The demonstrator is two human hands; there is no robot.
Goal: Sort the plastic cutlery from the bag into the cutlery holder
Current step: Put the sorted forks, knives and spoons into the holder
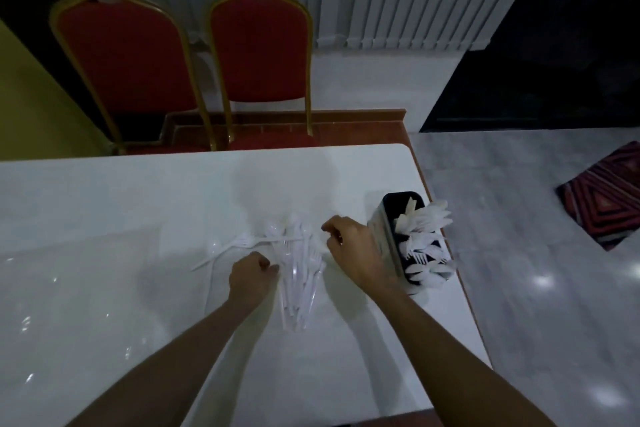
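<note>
- A loose pile of white plastic cutlery (pixel 298 274) lay mid-counter on a clear bag (pixel 104 288); the pieces overlapped too much to count.
- One black cutlery holder (pixel 393 239) stood near the counter's (pixel 138 191) right edge, already packed with white pieces.
- The left hand (pixel 251 277) touched the pile's left side, fingers curled; whether they pinched a piece, I could not tell.
- The right hand (pixel 349 246) hovered between pile and holder, fingers bent, apparently empty.
- Two red chairs (pixel 256 55) stood behind.

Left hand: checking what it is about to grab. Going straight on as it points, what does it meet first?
Probably the pile of white plastic cutlery; the left hand's curled fingers already sit at its edge.
</note>
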